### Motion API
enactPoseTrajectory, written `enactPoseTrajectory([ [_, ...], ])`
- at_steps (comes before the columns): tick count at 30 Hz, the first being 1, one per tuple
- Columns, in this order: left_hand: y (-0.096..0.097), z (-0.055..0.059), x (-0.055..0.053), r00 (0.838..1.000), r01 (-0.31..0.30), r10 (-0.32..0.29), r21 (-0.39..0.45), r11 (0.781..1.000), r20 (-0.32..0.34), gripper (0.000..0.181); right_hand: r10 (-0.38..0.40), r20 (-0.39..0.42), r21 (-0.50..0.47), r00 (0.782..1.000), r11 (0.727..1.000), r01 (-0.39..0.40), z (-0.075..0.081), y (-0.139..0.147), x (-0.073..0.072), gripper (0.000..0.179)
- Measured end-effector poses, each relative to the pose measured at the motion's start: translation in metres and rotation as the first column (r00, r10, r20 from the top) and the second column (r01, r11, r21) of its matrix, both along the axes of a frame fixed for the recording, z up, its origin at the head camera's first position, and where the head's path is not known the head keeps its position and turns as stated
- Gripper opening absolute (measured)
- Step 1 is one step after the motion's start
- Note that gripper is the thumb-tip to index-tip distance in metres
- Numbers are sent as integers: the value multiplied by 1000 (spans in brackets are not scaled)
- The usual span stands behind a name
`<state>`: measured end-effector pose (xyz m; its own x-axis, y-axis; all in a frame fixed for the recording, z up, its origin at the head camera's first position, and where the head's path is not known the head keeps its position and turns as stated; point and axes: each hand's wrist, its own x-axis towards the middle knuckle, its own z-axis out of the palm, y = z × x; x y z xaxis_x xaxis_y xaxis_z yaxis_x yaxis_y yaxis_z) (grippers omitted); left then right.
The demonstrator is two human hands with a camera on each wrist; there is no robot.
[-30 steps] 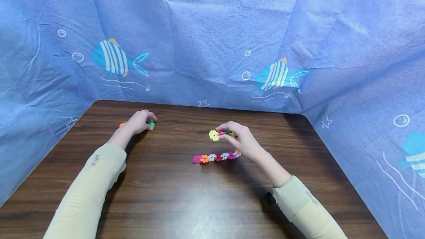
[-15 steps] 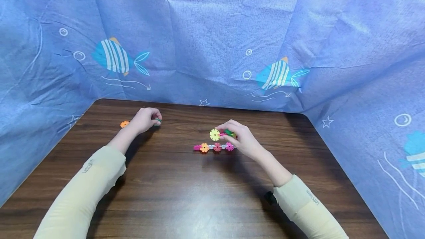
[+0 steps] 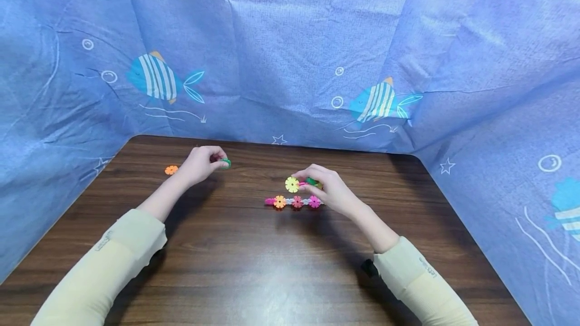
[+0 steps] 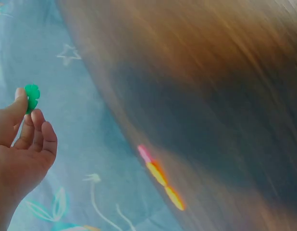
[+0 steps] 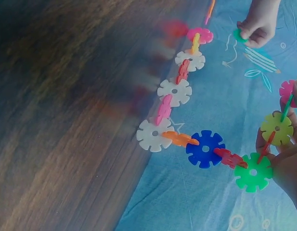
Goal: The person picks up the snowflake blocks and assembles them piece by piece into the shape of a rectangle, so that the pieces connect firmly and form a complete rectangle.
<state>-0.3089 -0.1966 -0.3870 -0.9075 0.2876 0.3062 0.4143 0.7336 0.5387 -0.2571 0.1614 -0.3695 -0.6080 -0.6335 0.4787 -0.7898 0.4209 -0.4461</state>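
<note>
My left hand (image 3: 201,165) pinches a green flower-shaped disc (image 4: 32,97) between thumb and fingers, above the far left of the table. My right hand (image 3: 331,190) grips a chain of interlocking flower discs near one end. A yellow disc (image 3: 292,184) sticks out past its fingertips, to the left. From the hand the chain hangs through a green disc (image 5: 253,172), a blue disc (image 5: 205,149) and several white discs (image 5: 174,93), joined by edge-on orange, pink and red ones. In the head view its lower stretch shows an orange disc (image 3: 279,201) below the hand.
A loose orange disc (image 3: 171,170) lies on the dark wooden table (image 3: 254,255) behind my left wrist. Blue cloth (image 3: 290,54) printed with fish walls the far and side edges. A blurred pink and orange strip (image 4: 160,175) shows in the left wrist view.
My left hand has lifted the green disc and moved right, away from the orange disc. The chain's lower stretch has shifted upward in the head view; my right hand has hardly moved.
</note>
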Motion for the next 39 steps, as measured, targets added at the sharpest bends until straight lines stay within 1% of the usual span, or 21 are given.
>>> enactPoseTrajectory([
  [3,6,6,7,1000,-12,13,49,999,-17,11,-7,-1,0,1000,1000,7,0,-1,1,29],
  [9,23,21,24,996,-24,36,137,990,-83,12,-22,-31,-2,999,1000,22,3,-2,1,30],
  [15,44,31,43,991,3,23,193,981,-131,14,-29,-37,18,999,999,30,6,-1,0,26],
  [19,55,35,54,988,28,7,227,973,-152,12,-26,-37,28,999,999,27,6,-2,-1,25],
  [24,68,33,63,984,48,2,277,960,-178,10,-24,-54,35,998,999,26,6,-2,-1,25],
  [28,78,28,68,983,75,-16,322,944,-182,9,-29,-61,46,998,998,31,6,-3,-2,24],
  [32,87,21,70,986,86,-26,364,927,-167,7,-38,-80,70,996,997,43,6,-5,-3,23],
  [35,93,17,70,988,87,-26,403,911,-153,7,-38,-84,79,996,996,45,6,-6,-3,23],
  [37,97,14,70,988,91,-31,418,904,-149,7,-38,-78,84,996,996,44,7,-7,-3,24],
  [39,101,11,71,989,95,-37,419,903,-144,7,-38,-66,85,997,995,44,7,-7,-3,23],
])
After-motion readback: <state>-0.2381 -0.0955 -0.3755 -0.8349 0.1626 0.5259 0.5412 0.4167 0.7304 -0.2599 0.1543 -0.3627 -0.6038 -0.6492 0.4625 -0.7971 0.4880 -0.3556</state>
